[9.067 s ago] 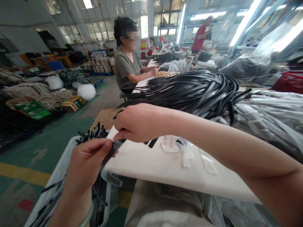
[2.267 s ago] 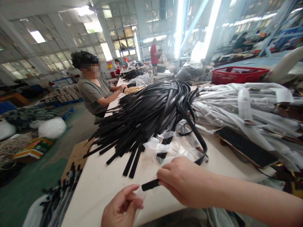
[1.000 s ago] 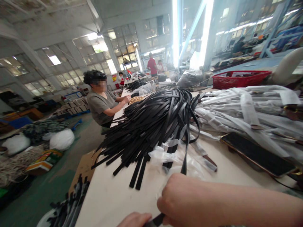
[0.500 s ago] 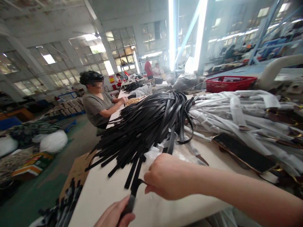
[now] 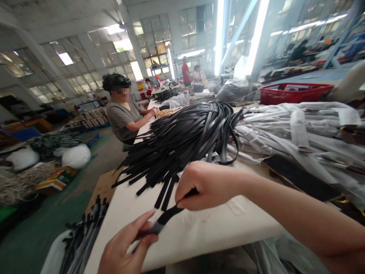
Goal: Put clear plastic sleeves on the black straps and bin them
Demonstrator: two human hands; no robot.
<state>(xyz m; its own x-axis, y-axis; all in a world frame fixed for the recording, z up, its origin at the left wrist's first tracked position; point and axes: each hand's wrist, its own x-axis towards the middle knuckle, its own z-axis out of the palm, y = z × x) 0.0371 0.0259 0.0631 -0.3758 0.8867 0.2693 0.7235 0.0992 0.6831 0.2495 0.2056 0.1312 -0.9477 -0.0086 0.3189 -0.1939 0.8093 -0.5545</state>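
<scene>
A black strap (image 5: 168, 216) stretches between my two hands over the near edge of the white table. My right hand (image 5: 203, 186) is closed in a pinch on the strap's upper part. Lower down, my left hand (image 5: 129, 241) grips the same strap between thumb and fingers. By that grip the strap looks greyish, as if under thin film, though blur hides the detail. Just beyond my hands lies a large heap of black straps (image 5: 191, 131), their loose ends pointing toward the near left. My right hand covers a small part of the heap.
White-wrapped straps (image 5: 281, 127) fill the table's right side, with a phone (image 5: 300, 178) lying on them. Behind stands a red basket (image 5: 296, 93). A co-worker (image 5: 121, 114) sits at the left edge beside small gold pieces (image 5: 164, 113). More dark straps (image 5: 85, 234) hang below the table's left edge.
My right hand has risen slightly, and the strap now runs more slantwise between my hands. My left hand shows more fully. The whole view has shifted, so the surroundings sit further right.
</scene>
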